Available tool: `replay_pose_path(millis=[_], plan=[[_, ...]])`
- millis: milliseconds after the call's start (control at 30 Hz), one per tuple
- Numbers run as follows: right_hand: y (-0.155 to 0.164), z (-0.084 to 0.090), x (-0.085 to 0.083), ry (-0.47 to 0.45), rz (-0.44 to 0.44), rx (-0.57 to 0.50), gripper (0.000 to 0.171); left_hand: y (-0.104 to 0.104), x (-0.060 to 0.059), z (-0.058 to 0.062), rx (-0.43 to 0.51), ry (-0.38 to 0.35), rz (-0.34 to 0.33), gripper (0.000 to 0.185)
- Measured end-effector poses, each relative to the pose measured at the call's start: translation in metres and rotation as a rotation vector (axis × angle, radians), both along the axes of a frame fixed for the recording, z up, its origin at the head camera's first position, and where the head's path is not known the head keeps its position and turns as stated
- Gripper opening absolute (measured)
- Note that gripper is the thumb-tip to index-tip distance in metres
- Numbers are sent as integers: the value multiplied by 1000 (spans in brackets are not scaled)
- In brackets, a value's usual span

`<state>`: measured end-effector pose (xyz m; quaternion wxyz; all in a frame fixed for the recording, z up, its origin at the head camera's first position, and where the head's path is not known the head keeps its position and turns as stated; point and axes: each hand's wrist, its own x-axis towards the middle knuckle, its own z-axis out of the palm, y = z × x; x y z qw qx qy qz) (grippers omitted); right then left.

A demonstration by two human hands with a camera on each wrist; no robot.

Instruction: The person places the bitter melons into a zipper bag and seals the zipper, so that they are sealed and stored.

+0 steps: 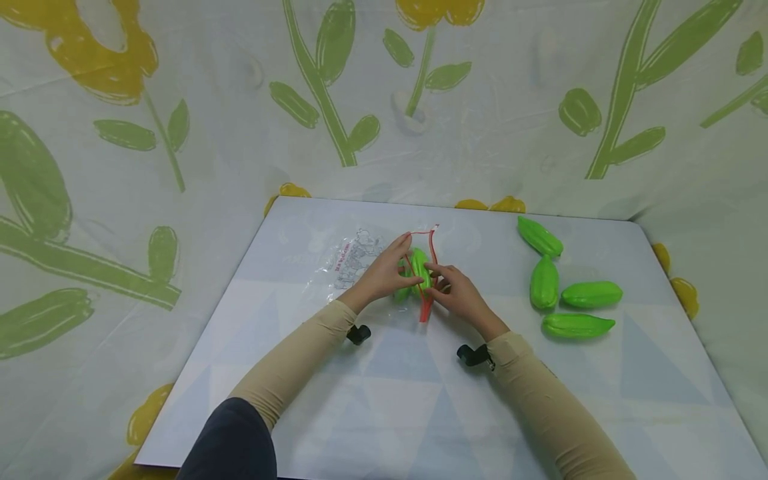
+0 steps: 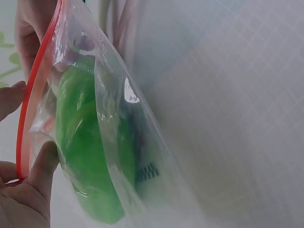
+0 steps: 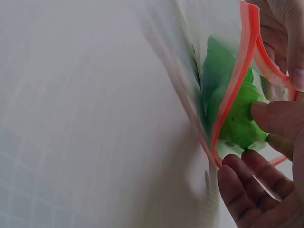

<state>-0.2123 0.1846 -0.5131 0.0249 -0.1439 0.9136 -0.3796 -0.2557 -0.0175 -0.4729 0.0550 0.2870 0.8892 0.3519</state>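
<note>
Green fruit [image 1: 421, 265] pinched by right grip [image 1: 459, 293], at mouth of red-rimmed bag [image 1: 425, 311].

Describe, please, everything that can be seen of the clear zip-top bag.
The clear zip-top bag looks like thin, glossy, creased plastic, with a red seal strip edging its open mouth and a dark line drawing with small, unreadable red lettering on its body. The body extends left over the table; the mouth faces right. The left hand grips the mouth's edge, while the right hand holds a ridged, star-fruit-like green piece at the opening. More green shows through the plastic.
</note>
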Motion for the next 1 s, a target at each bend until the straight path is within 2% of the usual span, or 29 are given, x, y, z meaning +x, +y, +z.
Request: replay_pose_path(millis=[233, 567, 1000], plan=[[-3, -2, -1, 30, 16, 11, 53, 2, 0, 0, -2, 8, 3, 96], [-1, -3, -1, 23, 29, -15, 55, 2, -1, -3, -1, -19, 18, 98], [5, -1, 5, 28, 17, -9, 55, 1, 0, -2, -18, -2, 22, 99]])
